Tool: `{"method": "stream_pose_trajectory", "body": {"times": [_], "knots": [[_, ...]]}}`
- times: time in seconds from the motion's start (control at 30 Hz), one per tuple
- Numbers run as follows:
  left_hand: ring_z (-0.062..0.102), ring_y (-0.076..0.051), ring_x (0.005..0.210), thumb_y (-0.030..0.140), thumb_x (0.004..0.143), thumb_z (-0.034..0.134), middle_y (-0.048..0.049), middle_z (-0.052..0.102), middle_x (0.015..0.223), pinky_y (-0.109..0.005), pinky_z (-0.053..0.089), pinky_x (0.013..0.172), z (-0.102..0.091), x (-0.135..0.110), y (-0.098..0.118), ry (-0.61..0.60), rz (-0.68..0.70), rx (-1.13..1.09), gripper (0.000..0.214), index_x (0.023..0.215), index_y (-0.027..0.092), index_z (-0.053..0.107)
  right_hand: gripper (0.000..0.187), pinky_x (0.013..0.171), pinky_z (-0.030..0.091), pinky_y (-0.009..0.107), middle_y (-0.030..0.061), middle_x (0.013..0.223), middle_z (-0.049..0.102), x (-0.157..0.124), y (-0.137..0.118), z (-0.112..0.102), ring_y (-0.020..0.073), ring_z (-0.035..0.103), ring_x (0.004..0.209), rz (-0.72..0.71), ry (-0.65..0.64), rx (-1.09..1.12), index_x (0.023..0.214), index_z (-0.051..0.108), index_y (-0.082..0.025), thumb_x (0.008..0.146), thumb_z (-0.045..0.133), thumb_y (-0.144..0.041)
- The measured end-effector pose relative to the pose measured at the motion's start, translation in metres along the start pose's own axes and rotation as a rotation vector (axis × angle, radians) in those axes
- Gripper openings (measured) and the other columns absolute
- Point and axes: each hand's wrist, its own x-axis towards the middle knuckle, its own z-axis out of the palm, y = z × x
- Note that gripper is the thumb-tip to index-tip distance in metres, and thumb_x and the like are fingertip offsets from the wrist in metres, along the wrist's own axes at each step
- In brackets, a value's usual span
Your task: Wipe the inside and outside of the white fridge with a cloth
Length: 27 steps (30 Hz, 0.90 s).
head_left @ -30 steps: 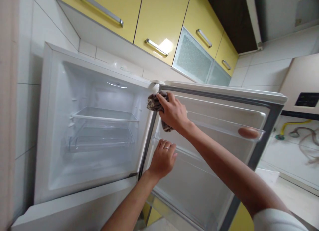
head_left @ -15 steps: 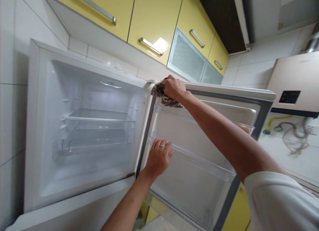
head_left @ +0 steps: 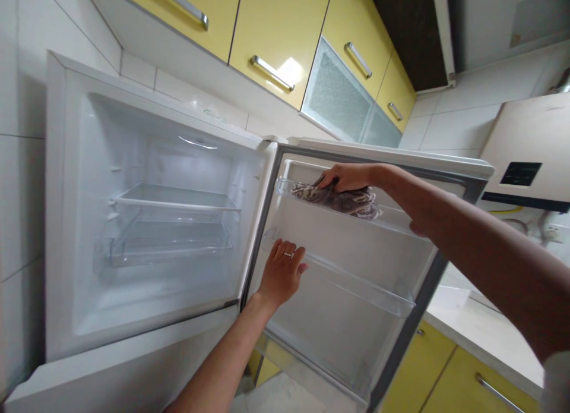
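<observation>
A white fridge compartment (head_left: pixel 146 223) stands open with clear shelves inside. Its door (head_left: pixel 356 306) swings out to the right and carries clear door bins. My right hand (head_left: pixel 347 176) presses a grey-brown cloth (head_left: pixel 338 200) down into the upper door bin (head_left: pixel 392 223), fingers closed over it. My left hand (head_left: pixel 281 270), with a ring on one finger, lies flat with fingers stretched against the door's inner panel near the hinge side, just above the lower bin (head_left: pixel 356 288).
Yellow wall cabinets (head_left: pixel 285 27) with metal handles hang above the fridge, two with frosted glass fronts (head_left: pixel 338 92). A pale appliance with a dark display (head_left: pixel 521 172) is at right. A counter (head_left: pixel 481 336) over yellow base cabinets lies lower right.
My right hand has carried the cloth from the door's top hinge corner down and right into the upper door bin. My left hand stays on the door panel.
</observation>
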Motion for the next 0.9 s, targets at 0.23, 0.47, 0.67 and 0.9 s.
{"method": "stream_pose_trajectory", "body": {"times": [0.23, 0.47, 0.67, 0.9], "knots": [[0.059, -0.028, 0.114, 0.023, 0.096, 0.058, -0.0111, 0.066, 0.114, -0.055, 0.04, 0.117, -0.002, -0.001, 0.0, -0.011, 0.003, -0.007, 0.027, 0.122, 0.018, 0.057, 0.05, 0.092, 0.057, 0.031, -0.0017, 0.114, 0.077, -0.065, 0.013, -0.002, 0.0224, 0.073, 0.1, 0.081, 0.01, 0.163, 0.109, 0.081, -0.028, 0.066, 0.061, -0.016], [0.058, -0.029, 0.111, 0.021, 0.094, 0.061, -0.0119, 0.065, 0.111, -0.054, 0.042, 0.115, -0.005, -0.002, -0.003, 0.018, 0.029, 0.027, 0.027, 0.12, 0.016, 0.059, 0.049, 0.096, 0.057, 0.035, -0.0007, 0.114, 0.077, -0.092, 0.033, 0.001, 0.026, 0.072, 0.104, 0.129, 0.12, 0.165, 0.115, 0.08, -0.026, 0.067, 0.068, -0.021], [0.058, -0.028, 0.111, 0.019, 0.093, 0.06, -0.0106, 0.066, 0.111, -0.056, 0.042, 0.115, -0.005, -0.002, -0.002, 0.022, 0.012, -0.013, 0.023, 0.116, 0.019, 0.058, 0.054, 0.1, 0.054, 0.036, 0.0042, 0.13, 0.07, -0.09, 0.025, 0.021, 0.0248, 0.069, 0.112, -0.024, 0.435, -0.111, 0.121, 0.077, -0.028, 0.076, 0.056, -0.009], [0.059, -0.028, 0.111, 0.019, 0.093, 0.061, -0.009, 0.066, 0.109, -0.056, 0.042, 0.115, 0.001, 0.001, 0.002, 0.021, 0.0, -0.012, 0.022, 0.115, 0.019, 0.058, 0.054, 0.083, 0.051, 0.031, 0.0036, 0.153, 0.053, -0.078, -0.001, 0.021, 0.0249, 0.061, 0.12, 0.008, 0.357, -0.59, 0.137, 0.065, -0.037, 0.093, 0.046, -0.012]]}}
